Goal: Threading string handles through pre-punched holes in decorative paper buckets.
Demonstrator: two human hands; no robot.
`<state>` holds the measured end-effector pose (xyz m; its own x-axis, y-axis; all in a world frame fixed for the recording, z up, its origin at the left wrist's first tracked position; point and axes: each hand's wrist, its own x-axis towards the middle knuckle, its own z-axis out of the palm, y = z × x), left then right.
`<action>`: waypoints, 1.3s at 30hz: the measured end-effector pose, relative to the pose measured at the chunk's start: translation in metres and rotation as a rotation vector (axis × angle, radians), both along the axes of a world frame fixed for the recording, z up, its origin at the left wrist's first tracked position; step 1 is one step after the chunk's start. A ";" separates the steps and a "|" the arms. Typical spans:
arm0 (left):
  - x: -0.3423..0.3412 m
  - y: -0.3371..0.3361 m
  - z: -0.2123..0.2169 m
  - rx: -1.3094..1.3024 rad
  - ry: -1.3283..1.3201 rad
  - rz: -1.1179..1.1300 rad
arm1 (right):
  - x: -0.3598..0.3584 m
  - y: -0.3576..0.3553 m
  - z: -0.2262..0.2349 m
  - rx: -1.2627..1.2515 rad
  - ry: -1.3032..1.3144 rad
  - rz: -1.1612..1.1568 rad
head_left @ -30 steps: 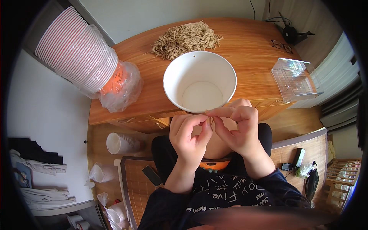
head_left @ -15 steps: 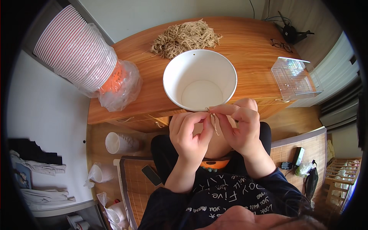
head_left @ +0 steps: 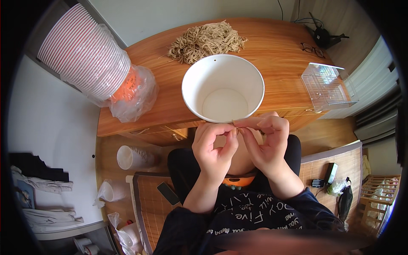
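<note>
At the bowl's (head_left: 223,87) near rim, I am pinching a thin cord (head_left: 234,126) between both hands: left fingers (head_left: 231,137) and right fingers (head_left: 250,123) closed on it. Cord appears light, limp; grip near its end.

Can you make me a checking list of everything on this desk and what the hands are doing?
Surface: wooden table, curved edge, mostly bare at the right.
Job's things: white paper bowl, upright and empty, at the near edge; a short bit of string at its rim; pile of tan string behind it.
Clutter: stack of striped bowls in a plastic bag, clear plastic box, glasses.
Hands: left hand and right hand both pinch the string at the bowl's near rim.
Cables: black cable and dark gadget at the far right corner.
Surroundings: cups, phone and mats on the floor.
</note>
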<state>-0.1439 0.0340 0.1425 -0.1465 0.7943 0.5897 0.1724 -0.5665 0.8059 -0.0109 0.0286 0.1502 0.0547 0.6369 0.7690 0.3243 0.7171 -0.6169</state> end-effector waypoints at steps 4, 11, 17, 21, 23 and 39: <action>0.000 0.001 -0.001 0.085 0.118 0.051 | 0.001 0.000 -0.003 0.151 -0.182 -0.248; -0.001 0.001 -0.001 0.176 0.217 0.085 | 0.002 -0.001 -0.004 0.245 -0.335 -0.391; 0.002 0.002 -0.003 0.181 0.213 0.127 | 0.001 -0.007 -0.007 0.090 -0.219 -0.276; 0.002 0.002 -0.004 0.169 0.206 0.111 | 0.001 -0.013 -0.006 -0.108 0.021 -0.093; 0.003 0.001 -0.006 0.154 0.174 0.097 | 0.003 -0.014 -0.006 -0.158 0.058 -0.052; 0.004 -0.001 -0.004 0.111 0.076 -0.008 | 0.002 -0.011 -0.004 -0.041 -0.016 -0.162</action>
<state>-0.1398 0.0330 0.1385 -0.0917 0.7246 0.6831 0.2258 -0.6530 0.7229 -0.0094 0.0171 0.1457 0.1474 0.6515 0.7442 0.4439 0.6288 -0.6384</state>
